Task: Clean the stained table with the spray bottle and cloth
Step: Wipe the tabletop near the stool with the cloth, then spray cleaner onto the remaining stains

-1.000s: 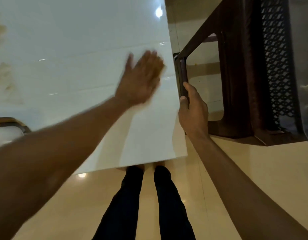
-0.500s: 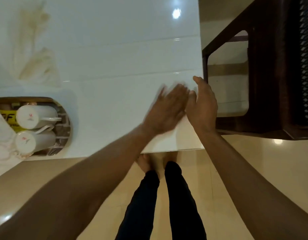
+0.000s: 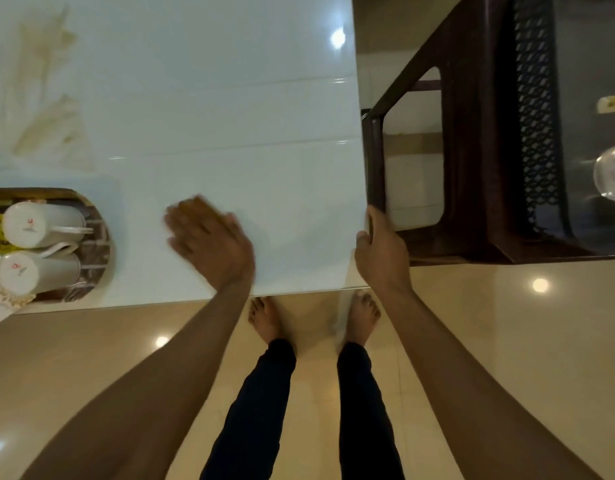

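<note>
The glossy white table (image 3: 229, 98) fills the upper left. Brownish smeared stains (image 3: 46, 98) mark its far left part. My left hand (image 3: 212, 240) lies flat on the tabletop near the front edge, fingers spread and blurred by motion, with nothing visible under or in it. At the table's right edge near the front corner, my right hand (image 3: 378, 251) holds on with the thumb on top and the fingers hidden below. No spray bottle or cleaning cloth is in view.
A dark brown chair (image 3: 479, 133) with a lattice back stands close against the table's right side. A holder (image 3: 101, 237) with two white lidded containers (image 3: 39, 225) sits at the table's front left. My bare feet (image 3: 268, 320) stand on the beige tiled floor.
My left hand swept from the right part of the table toward my right hand, then back left along the front edge. My right hand stayed at the table's right edge.
</note>
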